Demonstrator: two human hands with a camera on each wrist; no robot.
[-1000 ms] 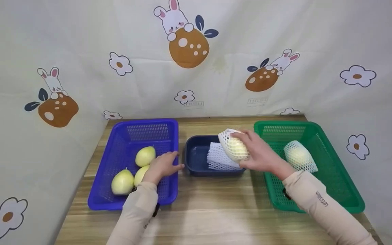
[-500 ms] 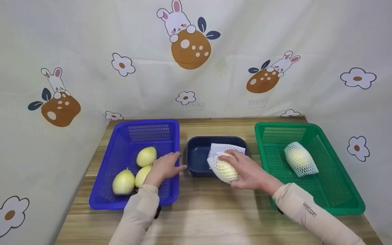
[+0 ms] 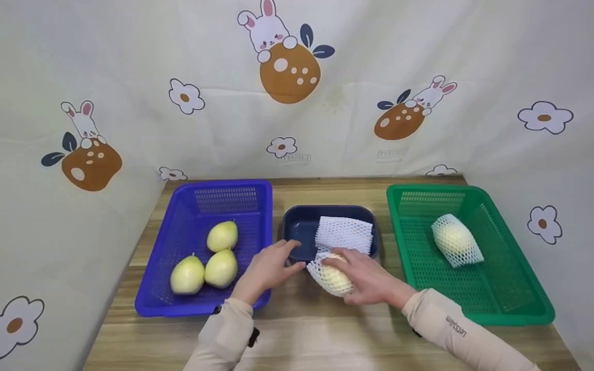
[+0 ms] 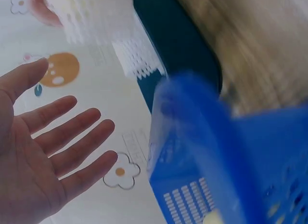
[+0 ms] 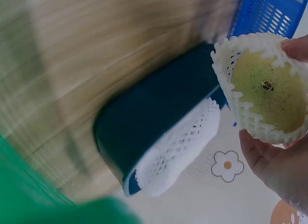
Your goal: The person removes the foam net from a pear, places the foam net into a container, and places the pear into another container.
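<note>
My right hand (image 3: 372, 278) grips a yellow-green pear (image 5: 267, 89) wrapped in a white foam net sleeve (image 3: 323, 273), over the near edge of the dark blue box. In the right wrist view the sleeve leaves the pear's spotted end bare. With fingers spread, my left hand (image 4: 53, 151) holds nothing; in the head view it hovers between the blue basket and the wrapped pear, apart from the pear. Inside the dark blue box (image 3: 302, 232) lie flat white foam net sleeves (image 3: 346, 232); how many cannot be told.
A blue basket (image 3: 152, 273) on the left holds three bare pears (image 3: 222, 237). At the right, a green basket (image 3: 513, 278) contains another net-wrapped pear (image 3: 454, 241). All stand on a wooden table (image 3: 323, 340), with a patterned cloth (image 3: 348, 123) behind.
My right hand has carried the wrapped pear down and left, from above the box's right side to its near edge. My left hand has moved right, away from the blue basket.
</note>
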